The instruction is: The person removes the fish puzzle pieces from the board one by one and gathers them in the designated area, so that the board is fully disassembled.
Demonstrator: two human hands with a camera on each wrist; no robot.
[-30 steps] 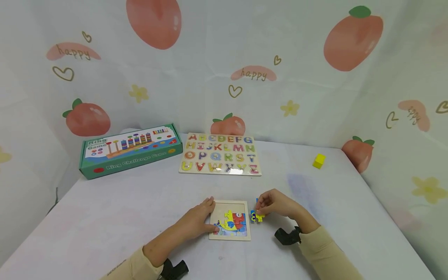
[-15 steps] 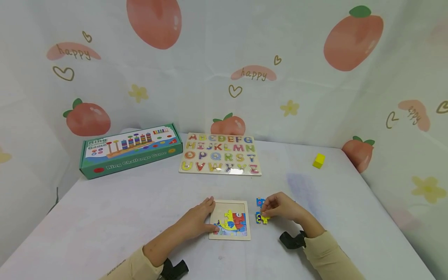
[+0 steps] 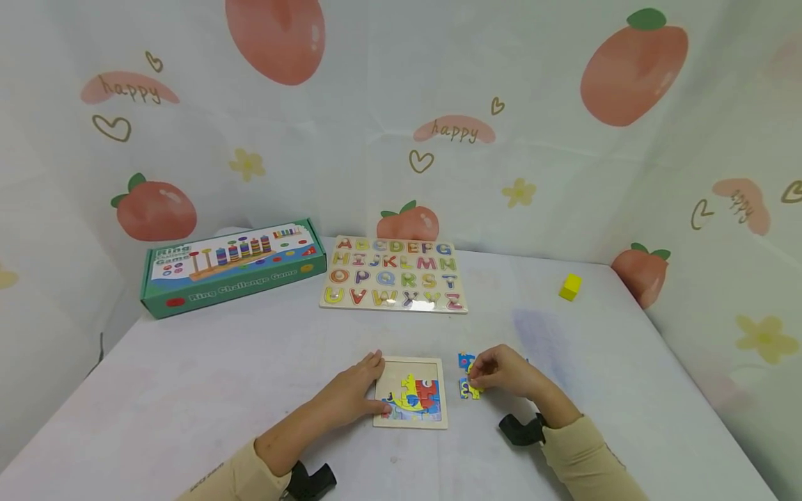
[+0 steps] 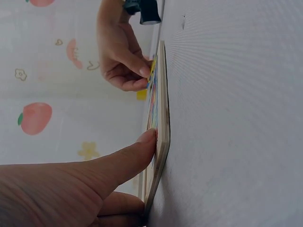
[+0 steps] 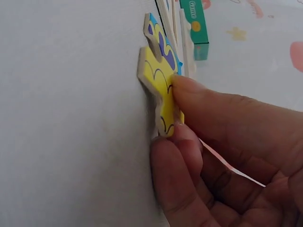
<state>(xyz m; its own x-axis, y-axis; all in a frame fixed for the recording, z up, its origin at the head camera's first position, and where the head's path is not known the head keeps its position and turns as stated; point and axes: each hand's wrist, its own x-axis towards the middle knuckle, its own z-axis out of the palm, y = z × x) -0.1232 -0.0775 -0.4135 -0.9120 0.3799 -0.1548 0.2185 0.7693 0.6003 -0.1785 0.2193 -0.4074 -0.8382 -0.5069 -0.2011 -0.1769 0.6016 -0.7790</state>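
Observation:
A small square wooden puzzle board (image 3: 444,394) lies in front, partly filled with red, yellow and blue pieces (image 3: 427,395). Along its left side rests my left hand (image 3: 347,396), fingers stretched towards the far corner. The left wrist view shows its thumb (image 4: 137,153) laid over the rim. Just right of the board, my right hand (image 3: 504,369) pinches a yellow puzzle piece (image 5: 162,85) low over the cloth. A blue and yellow part (image 5: 163,45) adjoins that piece. Another blue puzzle piece (image 3: 466,360) lies behind, partly hidden by the right fingers.
A wooden alphabet board (image 3: 393,275) lies at the back middle, with a green game box (image 3: 234,268) to its left. Far right stands a yellow block (image 3: 570,287). A printed curtain (image 3: 351,139) closes off the back of the white-covered table (image 3: 250,376).
My right hand has shifted slightly right, away from the board, and the pieces by its fingers shifted with it. The blue piece behind now shows more. My left hand stays in place.

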